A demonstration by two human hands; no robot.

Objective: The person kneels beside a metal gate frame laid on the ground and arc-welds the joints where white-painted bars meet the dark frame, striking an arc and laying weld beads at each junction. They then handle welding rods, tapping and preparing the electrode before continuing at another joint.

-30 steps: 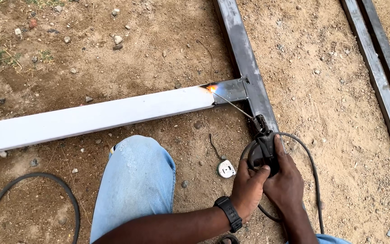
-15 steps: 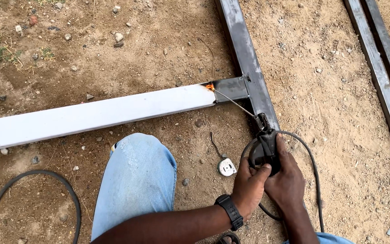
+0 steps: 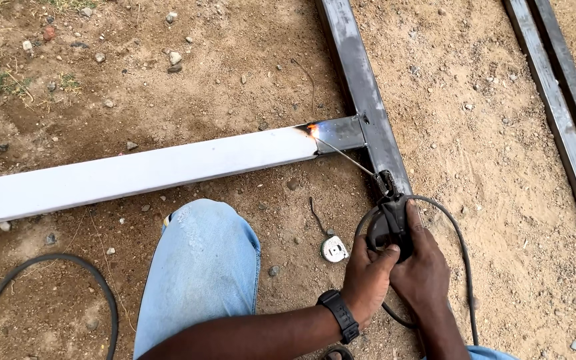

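Both hands grip a black welding electrode holder (image 3: 389, 220). My left hand (image 3: 367, 281), with a black wristwatch, wraps it from the left; my right hand (image 3: 423, 267) closes on it from the right. A thin electrode rod (image 3: 345, 155) runs up-left from the holder. Its tip glows orange at the joint (image 3: 313, 130), where a white-looking steel tube (image 3: 135, 173) meets a dark steel tube (image 3: 361, 87) that runs away from me.
My knee in light blue jeans (image 3: 201, 267) is bent below the white tube. A small white tape measure (image 3: 334, 249) lies on the dirt. A black cable (image 3: 41, 263) loops at lower left. More steel bars (image 3: 561, 107) lie at right.
The hands and holder have stayed almost still. The glow at the rod's tip persists on the joint.
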